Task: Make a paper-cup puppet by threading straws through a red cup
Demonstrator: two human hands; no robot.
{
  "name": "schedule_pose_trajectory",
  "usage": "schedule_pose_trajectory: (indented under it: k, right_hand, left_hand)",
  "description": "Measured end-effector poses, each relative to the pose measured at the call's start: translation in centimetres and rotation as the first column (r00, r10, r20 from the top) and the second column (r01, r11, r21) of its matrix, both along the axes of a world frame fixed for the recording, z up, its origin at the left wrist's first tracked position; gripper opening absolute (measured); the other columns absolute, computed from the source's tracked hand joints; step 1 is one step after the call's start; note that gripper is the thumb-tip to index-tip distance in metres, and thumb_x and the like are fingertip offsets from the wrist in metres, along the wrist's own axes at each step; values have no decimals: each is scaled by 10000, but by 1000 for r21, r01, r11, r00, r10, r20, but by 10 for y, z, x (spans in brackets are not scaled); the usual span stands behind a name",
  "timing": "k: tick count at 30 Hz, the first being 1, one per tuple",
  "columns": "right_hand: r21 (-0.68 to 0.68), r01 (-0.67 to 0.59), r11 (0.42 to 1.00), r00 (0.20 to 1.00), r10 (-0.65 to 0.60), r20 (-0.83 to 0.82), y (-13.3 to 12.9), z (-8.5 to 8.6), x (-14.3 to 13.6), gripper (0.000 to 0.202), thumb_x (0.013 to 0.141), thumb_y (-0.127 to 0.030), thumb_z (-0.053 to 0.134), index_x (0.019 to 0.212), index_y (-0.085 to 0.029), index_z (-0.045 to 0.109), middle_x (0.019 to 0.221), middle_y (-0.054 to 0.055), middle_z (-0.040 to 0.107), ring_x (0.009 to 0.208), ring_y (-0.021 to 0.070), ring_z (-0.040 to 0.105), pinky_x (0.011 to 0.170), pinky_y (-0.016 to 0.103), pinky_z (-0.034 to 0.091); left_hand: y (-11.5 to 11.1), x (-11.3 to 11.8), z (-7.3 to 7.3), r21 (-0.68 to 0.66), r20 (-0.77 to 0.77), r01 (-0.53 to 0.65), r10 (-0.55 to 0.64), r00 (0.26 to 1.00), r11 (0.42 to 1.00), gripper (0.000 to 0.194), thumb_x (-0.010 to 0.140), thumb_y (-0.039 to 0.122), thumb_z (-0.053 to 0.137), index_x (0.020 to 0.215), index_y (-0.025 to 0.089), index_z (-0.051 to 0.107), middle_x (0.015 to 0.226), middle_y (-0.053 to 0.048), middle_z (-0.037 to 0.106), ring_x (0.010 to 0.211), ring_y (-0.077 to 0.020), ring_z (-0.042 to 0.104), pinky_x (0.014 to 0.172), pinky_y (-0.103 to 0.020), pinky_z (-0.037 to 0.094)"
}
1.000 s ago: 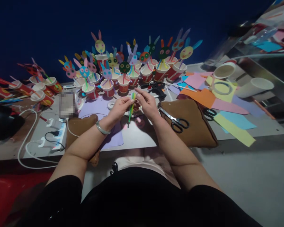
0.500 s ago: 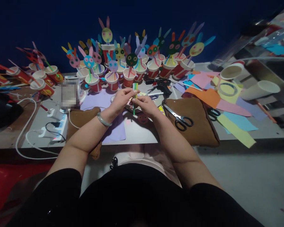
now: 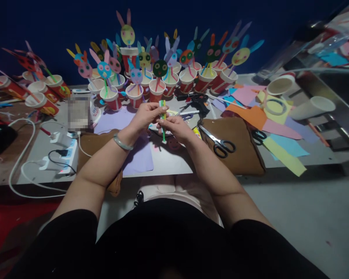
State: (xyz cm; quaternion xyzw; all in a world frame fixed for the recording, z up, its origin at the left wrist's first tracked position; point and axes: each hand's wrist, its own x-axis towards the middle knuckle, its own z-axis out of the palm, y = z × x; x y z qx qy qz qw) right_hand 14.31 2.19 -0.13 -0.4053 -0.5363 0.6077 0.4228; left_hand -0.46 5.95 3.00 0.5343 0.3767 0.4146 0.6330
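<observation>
Bunny-topped cups up top look pretty done, but the green-yellow strips the left hand and right hand are pinching mid-frame aren't in any cup.

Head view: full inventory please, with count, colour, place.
Bunny-faced figures: over a dozen, mixed colours, in cups
Paper cups: many, mostly red and white, table back and left
Thin sticks: bundle, green/yellow/white, between hands, count unclear
Scissors: at least two, black-handled, right
Glue gun: one, black, centre-right
Cushions: two, brown, either side
Paper sheet: one, purple, left of centre
Paper pieces: many, mixed colours, right
Power strip: one, white, left
Pixelated item: one, unreadable, left
Table: light top
Wall: dark blue, behind
Bracelet: one, grey-green, left wrist
Left hand, right hand: bare, centre
Sleeves: two, black
</observation>
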Motion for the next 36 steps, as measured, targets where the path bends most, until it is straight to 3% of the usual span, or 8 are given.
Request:
schedule_pose_trajectory:
  k: [3, 6, 10, 15, 17, 25, 30, 36]
  right_hand:
    - [52, -16, 999, 997, 12, 72, 0, 2, -1, 666, 656, -828, 765, 706, -166, 705, 660, 30, 668, 616, 132, 527, 641, 290, 390]
    - [240, -36, 970, 918, -63, 392, -13, 16, 10, 692, 843, -838, 576, 687, -174, 699, 636, 43, 634, 624, 159, 527, 654, 314, 392]
    - [559, 6, 829, 525, -478, 704, -55, 44, 52, 434, 966, -586, 616, 1018, -193, 790, 950, 110, 748, 912, 261, 643, 819, 365, 429]
    - [388, 21, 922, -184, -378, 907, -116, 52, 119, 313, 947, -389, 651, 983, -115, 799, 1010, 201, 755, 939, 327, 658, 749, 383, 395]
    - [340, 55, 939, -300, -309, 902, -132, 43, 136, 337, 929, -377, 672, 1073, -104, 806, 1025, 212, 749, 954, 341, 655, 735, 380, 393]
    - [415, 78, 906, -247, -386, 889, -139, 0, 155, 381, 949, -407, 604, 1070, -109, 809, 1011, 216, 662, 919, 329, 576, 716, 395, 407]
    - [356, 112, 928, -208, -328, 921, -130, -1, 164, 289, 884, -370, 678, 972, -115, 783, 1049, 218, 646, 961, 322, 573, 738, 409, 437]
    - [247, 206, 947, -199, -206, 958, -138, 9, 161, 284, 860, -378, 662, 1003, -146, 743, 1026, 168, 675, 776, 264, 582, 664, 400, 410]
  left_hand:
    - [0, -2, 2, 19, -9, 16, -16, 1000, 1000, 409, 634, 472, 941, 701, 128, 730, 633, -11, 707, 440, -50, 498, 439, -214, 321]
    - [-1, -4, 4, 54, -45, 10, -8, 999, 998, 354, 695, 446, 904, 718, 128, 752, 648, -28, 722, 486, -60, 521, 487, -219, 352]
    - [1, -5, 5, 64, -73, -34, 38, 997, 997, 269, 770, 377, 867, 785, 124, 778, 741, -59, 777, 597, -81, 610, 584, -218, 421]
    - [1, -4, 7, -18, -92, -57, 55, 994, 998, 291, 786, 381, 877, 835, 119, 761, 794, -67, 793, 657, -108, 691, 645, -229, 507]
    - [-1, -3, 8, -58, -105, -56, 50, 993, 997, 293, 797, 376, 874, 830, 113, 747, 805, -71, 793, 627, -107, 690, 635, -240, 532]
    - [-1, 0, 7, -101, -131, -51, 37, 991, 994, 239, 824, 312, 854, 803, 104, 738, 766, -71, 781, 568, -77, 656, 551, -192, 506]
    - [-1, 0, 7, -97, -137, -44, 31, 990, 994, 211, 846, 252, 834, 750, 102, 720, 753, -73, 760, 586, -93, 674, 554, -206, 504]
    - [4, -2, 0, -94, -106, 17, -27, 994, 995, 205, 824, 268, 853, 787, 106, 733, 754, -73, 751, 686, -137, 716, 600, -230, 539]
